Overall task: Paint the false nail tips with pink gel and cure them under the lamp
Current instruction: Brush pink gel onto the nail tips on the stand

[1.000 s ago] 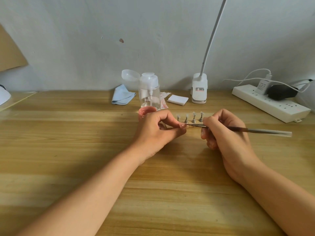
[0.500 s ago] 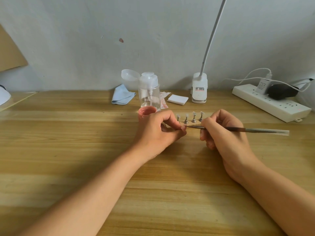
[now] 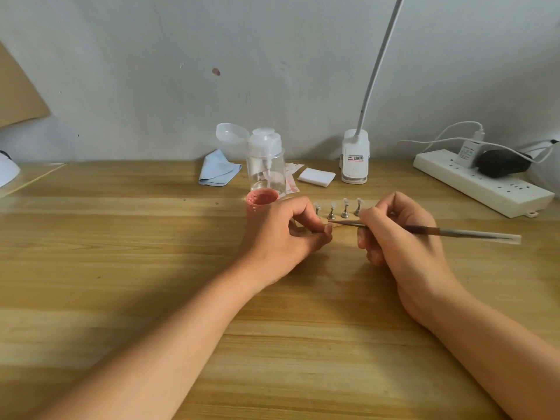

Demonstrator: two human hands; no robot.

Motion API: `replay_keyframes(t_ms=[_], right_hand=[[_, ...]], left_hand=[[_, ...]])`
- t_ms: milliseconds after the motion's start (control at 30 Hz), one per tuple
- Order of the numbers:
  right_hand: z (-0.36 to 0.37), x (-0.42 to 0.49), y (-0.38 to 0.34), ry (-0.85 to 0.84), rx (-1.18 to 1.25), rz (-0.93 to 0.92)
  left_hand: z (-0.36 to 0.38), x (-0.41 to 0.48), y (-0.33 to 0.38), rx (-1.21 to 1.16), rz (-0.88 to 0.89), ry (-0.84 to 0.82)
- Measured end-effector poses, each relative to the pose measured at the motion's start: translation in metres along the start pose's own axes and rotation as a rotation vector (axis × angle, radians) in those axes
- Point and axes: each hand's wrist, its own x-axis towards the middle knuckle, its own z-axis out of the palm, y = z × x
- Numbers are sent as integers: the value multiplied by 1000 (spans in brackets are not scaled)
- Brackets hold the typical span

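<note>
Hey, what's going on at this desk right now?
A person is painting false nails. The right hand holds a thin brush, its tip at what looks like a clear nail tip pinched in the left hand. Four tips on stands wait in a row behind. The open pot of pink gel sits beside the left hand; the lamp stands at the back.

Plain pale wall (image 3: 151, 71) across the back, scuffed, one small reddish mark (image 3: 215, 71) on it. Brown cardboard (image 3: 15, 95) leans in at the upper left. Below, a wide wooden tabletop (image 3: 121, 237), grain running sideways, a bright band of light across its far part.
</note>
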Motion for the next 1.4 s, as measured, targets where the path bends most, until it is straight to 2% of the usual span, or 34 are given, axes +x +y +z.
replay_keyframes(t_ms=[800,1100,1233,1400], right_hand=[[1,0,1,-16,-68,-20],[-2,1,0,15,10,10],[0,0,1,-14,-54,-18],[-1,0,-1,-26,-21,-3]], left_hand=[[0,2,-5,32,32,3],[2,2,-5,12,14,8],[2,2,-4,35,9,13],[0,2,-3,6,1,10]])
